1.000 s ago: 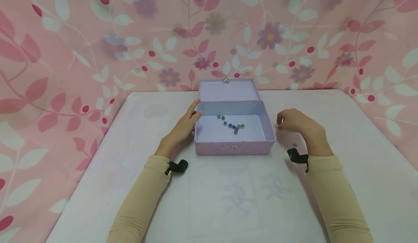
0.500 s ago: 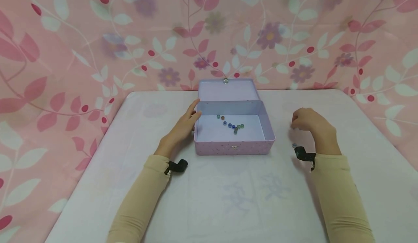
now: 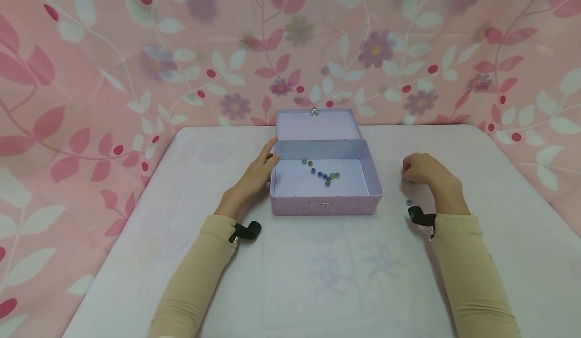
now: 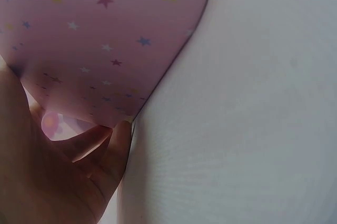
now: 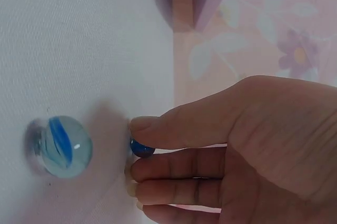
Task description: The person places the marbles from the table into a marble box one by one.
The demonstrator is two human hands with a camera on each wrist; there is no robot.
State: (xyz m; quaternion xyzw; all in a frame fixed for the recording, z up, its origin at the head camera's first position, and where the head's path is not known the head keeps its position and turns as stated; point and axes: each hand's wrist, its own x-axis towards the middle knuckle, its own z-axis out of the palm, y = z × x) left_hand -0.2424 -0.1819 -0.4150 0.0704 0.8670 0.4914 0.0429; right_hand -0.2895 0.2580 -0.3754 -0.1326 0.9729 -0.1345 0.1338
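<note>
A lilac tin box (image 3: 327,206) with a star pattern stands with its lid (image 3: 317,126) raised at the back. Several glass marbles (image 3: 325,176) lie on its floor. My left hand (image 3: 251,176) holds the box's left wall, the thumb over the rim and the fingers outside. To the right of the box, my right hand (image 3: 428,171) is low over the table. In the right wrist view its thumb and fingers pinch a dark blue marble (image 5: 142,149) at the tabletop. A clear marble with a blue swirl (image 5: 64,146) lies nearer the wrist.
A white cloth (image 3: 290,287) covers the table. Behind and around it hangs a pink flowered curtain (image 3: 181,50). Black wrist cameras (image 3: 247,230) stick out from both sleeves, the right one close to the loose marble.
My right hand has moved away from the box to the right, then slightly back left and down to the table. My left hand and the box have stayed put.
</note>
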